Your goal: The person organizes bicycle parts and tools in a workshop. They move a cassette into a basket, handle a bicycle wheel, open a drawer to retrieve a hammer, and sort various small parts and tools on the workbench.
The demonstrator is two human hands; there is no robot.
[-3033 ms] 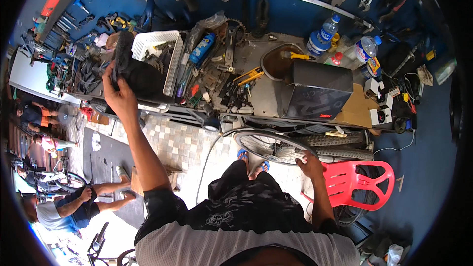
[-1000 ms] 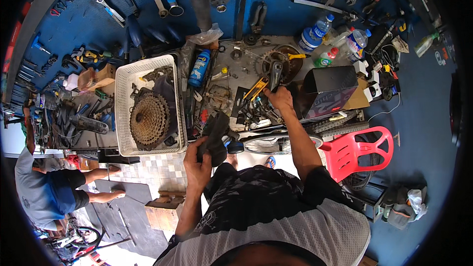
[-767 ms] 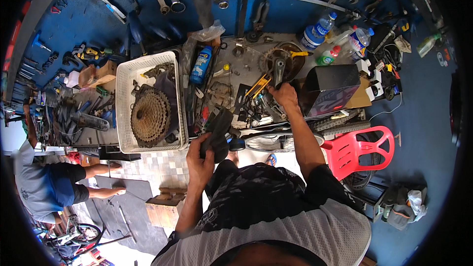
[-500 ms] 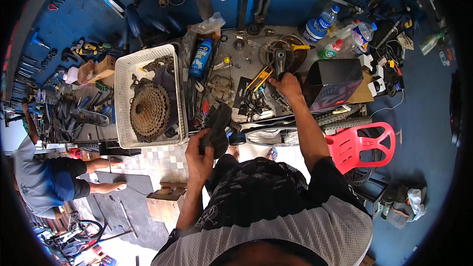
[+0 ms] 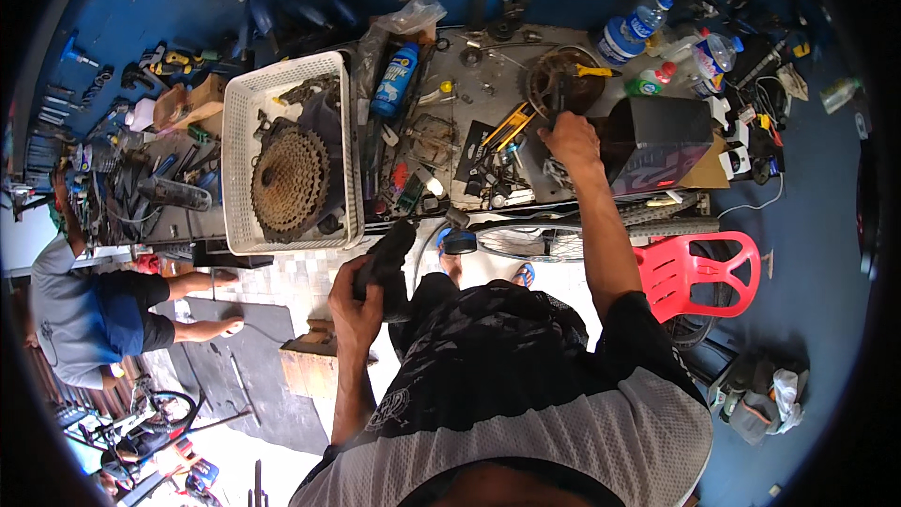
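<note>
Crank arm, head view: with its chainring (image 5: 538, 84), the crank arm (image 5: 560, 92) lies on the counter (image 5: 488, 109), left of a black box (image 5: 664, 130); likely stiff, weighty, perhaps greasy, best held clear of the teeth.
Right hand: reaching forward, forearm extended, the right hand (image 5: 572, 145) appears clamped around the crank arm's near end.
Dark pad, left hand: the dark pad (image 5: 387, 268), seemingly light and soft, is pinched in the left hand (image 5: 357, 308), elbow bent.

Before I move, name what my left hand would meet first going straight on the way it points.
Likely the near right corner of the white basket, though depth is unclear.
</note>
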